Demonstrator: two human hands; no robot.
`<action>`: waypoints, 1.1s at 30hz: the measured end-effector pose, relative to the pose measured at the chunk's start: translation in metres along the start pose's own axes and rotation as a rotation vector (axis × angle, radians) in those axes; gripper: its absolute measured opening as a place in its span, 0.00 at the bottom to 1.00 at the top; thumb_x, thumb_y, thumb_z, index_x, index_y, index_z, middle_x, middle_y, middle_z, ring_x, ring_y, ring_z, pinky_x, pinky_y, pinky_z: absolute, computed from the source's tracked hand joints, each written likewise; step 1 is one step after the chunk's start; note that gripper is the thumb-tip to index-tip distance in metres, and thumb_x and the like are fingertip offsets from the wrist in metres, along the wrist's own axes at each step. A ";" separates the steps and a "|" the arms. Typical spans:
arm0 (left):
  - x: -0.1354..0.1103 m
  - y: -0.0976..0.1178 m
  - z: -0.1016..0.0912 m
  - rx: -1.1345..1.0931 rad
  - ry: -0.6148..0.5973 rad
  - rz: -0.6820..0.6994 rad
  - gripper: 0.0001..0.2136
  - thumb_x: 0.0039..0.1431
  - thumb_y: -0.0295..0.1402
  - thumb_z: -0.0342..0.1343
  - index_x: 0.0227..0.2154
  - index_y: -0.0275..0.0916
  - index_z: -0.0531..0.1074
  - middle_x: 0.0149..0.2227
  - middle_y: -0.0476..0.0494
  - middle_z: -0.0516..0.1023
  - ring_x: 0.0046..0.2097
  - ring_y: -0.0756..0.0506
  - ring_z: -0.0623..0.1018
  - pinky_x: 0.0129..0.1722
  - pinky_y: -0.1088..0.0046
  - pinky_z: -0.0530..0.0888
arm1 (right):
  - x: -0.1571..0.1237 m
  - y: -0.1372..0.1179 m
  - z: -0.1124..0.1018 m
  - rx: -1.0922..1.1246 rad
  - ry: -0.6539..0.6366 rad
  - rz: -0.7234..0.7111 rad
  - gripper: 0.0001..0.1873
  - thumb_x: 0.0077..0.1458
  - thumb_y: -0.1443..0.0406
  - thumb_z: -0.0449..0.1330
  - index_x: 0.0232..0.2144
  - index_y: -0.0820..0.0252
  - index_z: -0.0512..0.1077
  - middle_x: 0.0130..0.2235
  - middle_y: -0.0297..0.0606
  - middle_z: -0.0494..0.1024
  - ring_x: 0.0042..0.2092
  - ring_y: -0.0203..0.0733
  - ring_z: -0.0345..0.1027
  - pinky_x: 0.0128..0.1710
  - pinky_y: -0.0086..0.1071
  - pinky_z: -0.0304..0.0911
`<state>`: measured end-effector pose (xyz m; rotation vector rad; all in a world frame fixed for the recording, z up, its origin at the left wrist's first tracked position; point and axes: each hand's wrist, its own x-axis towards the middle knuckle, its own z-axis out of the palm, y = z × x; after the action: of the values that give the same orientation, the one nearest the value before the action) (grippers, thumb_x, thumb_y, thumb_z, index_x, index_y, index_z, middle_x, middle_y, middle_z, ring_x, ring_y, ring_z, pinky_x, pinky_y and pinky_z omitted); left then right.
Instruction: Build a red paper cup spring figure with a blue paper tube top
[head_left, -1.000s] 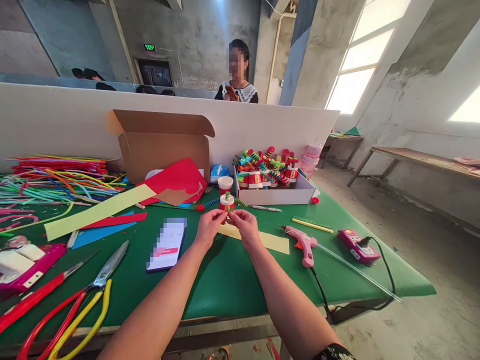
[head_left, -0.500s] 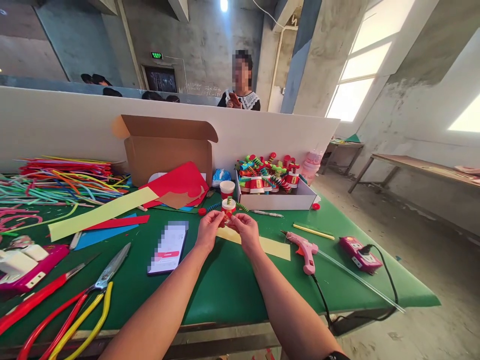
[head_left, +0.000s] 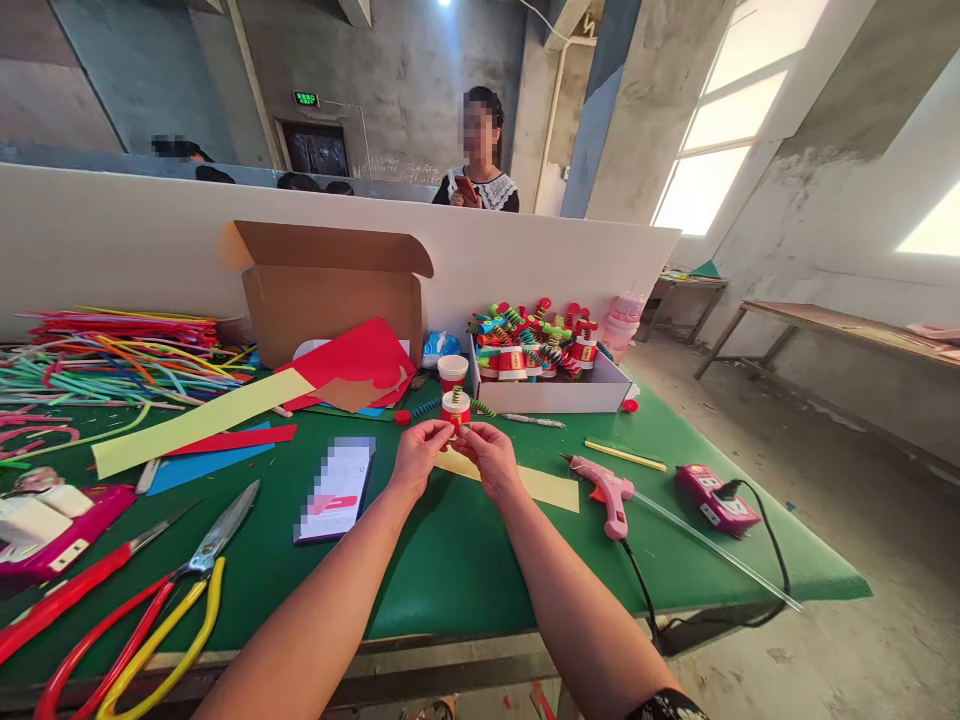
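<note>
A small red-and-white paper-cup figure (head_left: 455, 406) with coiled green and blue arms stands on the green table (head_left: 450, 560). My left hand (head_left: 417, 458) and my right hand (head_left: 489, 455) meet just in front of it, fingers pinched together at its base. What the fingertips pinch is too small to make out. A pale yellow paper strip (head_left: 547, 487) lies under and right of my right hand.
A white box (head_left: 559, 395) of finished figures stands behind, next to a second cup (head_left: 452, 370). A pink glue gun (head_left: 609, 492) and red power strip (head_left: 712, 497) lie at the right. A phone (head_left: 335, 488), scissors (head_left: 217, 535), coloured paper, pipe cleaners (head_left: 112, 360) and a cardboard box (head_left: 330, 290) lie left. A person stands behind the white partition.
Both hands stay pinched at the cup figure's base with only slight finger movement. The view shifted a little as my head moved.
</note>
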<state>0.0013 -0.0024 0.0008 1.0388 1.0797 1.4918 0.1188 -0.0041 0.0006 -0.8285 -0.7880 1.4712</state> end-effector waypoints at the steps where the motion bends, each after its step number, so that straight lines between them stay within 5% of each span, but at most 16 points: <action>1: 0.000 0.000 0.000 -0.007 -0.002 -0.006 0.20 0.34 0.48 0.69 0.24 0.36 0.78 0.23 0.47 0.76 0.26 0.50 0.69 0.29 0.72 0.66 | 0.000 0.000 0.000 0.002 0.011 -0.006 0.17 0.31 0.60 0.74 0.23 0.61 0.74 0.23 0.32 0.77 0.26 0.34 0.71 0.38 0.33 0.71; 7: -0.001 0.002 0.001 -0.076 -0.028 -0.013 0.22 0.37 0.52 0.67 0.26 0.36 0.77 0.25 0.48 0.75 0.26 0.51 0.69 0.29 0.74 0.66 | 0.001 0.003 0.003 -0.045 0.052 -0.056 0.17 0.30 0.59 0.74 0.21 0.61 0.72 0.22 0.31 0.75 0.25 0.33 0.69 0.36 0.33 0.70; 18: -0.001 0.001 0.000 -0.001 0.007 0.078 0.15 0.37 0.44 0.68 0.22 0.38 0.73 0.22 0.50 0.73 0.25 0.52 0.67 0.28 0.74 0.65 | -0.001 0.003 0.005 -0.150 0.020 -0.116 0.15 0.32 0.59 0.72 0.21 0.59 0.71 0.22 0.30 0.74 0.27 0.35 0.69 0.36 0.32 0.68; 27: -0.002 0.000 0.002 -0.053 -0.024 -0.038 0.21 0.31 0.46 0.71 0.25 0.36 0.76 0.24 0.48 0.75 0.26 0.52 0.68 0.28 0.74 0.65 | 0.001 0.006 0.004 -0.099 0.086 -0.166 0.15 0.34 0.61 0.71 0.20 0.58 0.67 0.22 0.27 0.72 0.27 0.36 0.70 0.40 0.36 0.69; 33: 0.001 -0.003 -0.001 -0.080 0.000 -0.041 0.20 0.31 0.45 0.71 0.24 0.36 0.76 0.23 0.49 0.74 0.25 0.52 0.67 0.28 0.74 0.64 | 0.001 0.001 0.001 0.020 0.014 -0.055 0.13 0.34 0.65 0.71 0.24 0.59 0.71 0.23 0.30 0.75 0.27 0.35 0.71 0.40 0.34 0.70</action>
<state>0.0009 -0.0008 -0.0020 0.9557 1.0273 1.4894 0.1170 -0.0031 0.0004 -0.7953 -0.7791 1.4208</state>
